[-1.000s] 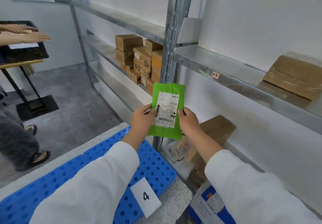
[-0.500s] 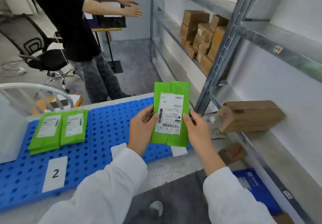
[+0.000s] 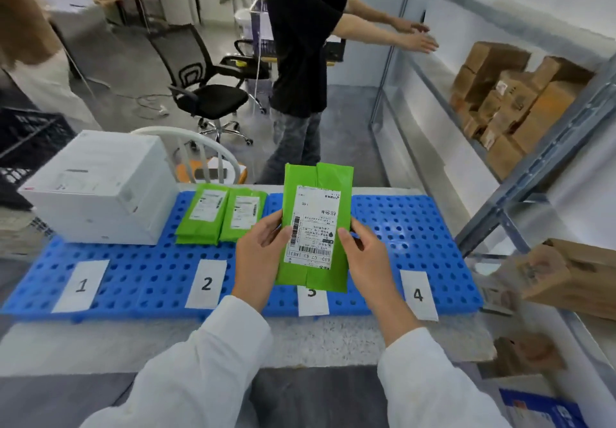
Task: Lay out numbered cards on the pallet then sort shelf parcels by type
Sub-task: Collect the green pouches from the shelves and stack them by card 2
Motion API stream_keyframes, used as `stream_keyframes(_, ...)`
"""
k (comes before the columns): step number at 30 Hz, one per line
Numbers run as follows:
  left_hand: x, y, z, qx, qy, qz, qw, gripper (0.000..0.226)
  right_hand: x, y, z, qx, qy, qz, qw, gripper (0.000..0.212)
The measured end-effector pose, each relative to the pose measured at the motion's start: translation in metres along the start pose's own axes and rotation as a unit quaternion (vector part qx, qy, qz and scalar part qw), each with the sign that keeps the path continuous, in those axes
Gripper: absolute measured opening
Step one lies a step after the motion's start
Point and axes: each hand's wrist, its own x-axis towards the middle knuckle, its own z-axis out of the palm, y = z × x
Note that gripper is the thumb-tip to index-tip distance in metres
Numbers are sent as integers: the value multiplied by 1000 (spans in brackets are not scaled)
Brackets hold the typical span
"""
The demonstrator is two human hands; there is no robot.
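Observation:
A green parcel (image 3: 316, 227) with a white shipping label stands upright in the air above the blue pallet (image 3: 413, 227). My left hand (image 3: 258, 257) grips its left edge and my right hand (image 3: 361, 257) grips its right edge. White cards lie along the pallet's front: card 1 (image 3: 81, 285), card 2 (image 3: 206, 283), card 3 (image 3: 312, 301) partly hidden behind the parcel, and card 4 (image 3: 418, 294). Behind card 2 lie green parcels (image 3: 221, 216) in two side-by-side stacks. Behind card 1 stands a white box (image 3: 100, 191).
A metal shelf (image 3: 520, 174) runs along the right, with brown cardboard boxes (image 3: 510, 101) on an upper level and another brown box (image 3: 566, 277) lower down. A person in black (image 3: 300, 61) stands beyond the pallet, arms stretched right. An office chair (image 3: 206, 91) stands behind.
My view has swung left from the shelf to face the pallet squarely. Both hands carried the green parcel along and now hold it over the card 3 area.

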Motion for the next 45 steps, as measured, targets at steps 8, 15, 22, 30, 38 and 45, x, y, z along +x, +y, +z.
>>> stream_keyframes(8, 80, -11, -85, 36, 30, -42, 998, 36, 52, -7, 109, -20, -41, 32, 998, 35)
stream_keyframes(15, 160, -25, -151, 33, 35, -59, 997, 31, 106, -9, 201, -52, -58, 56, 995, 38)
stream_keyframes(22, 225, -56, -197, 62, 32, -91, 993, 37, 145, -3, 267, -99, -70, 97, 988, 46)
stream_keyframes(30, 263, -89, -232, 63, 45, -140, 987, 31, 177, 7, 317, -163, -114, 137, 970, 50)
stream_keyframes(38, 290, -105, -245, 62, 35, -161, 984, 24, 197, 20, 346, -185, -122, 159, 962, 50)
stream_keyframes(45, 312, -119, -246, 142, 21, -159, 977, 30, 211, 31, 360, -251, -157, 179, 938, 50)
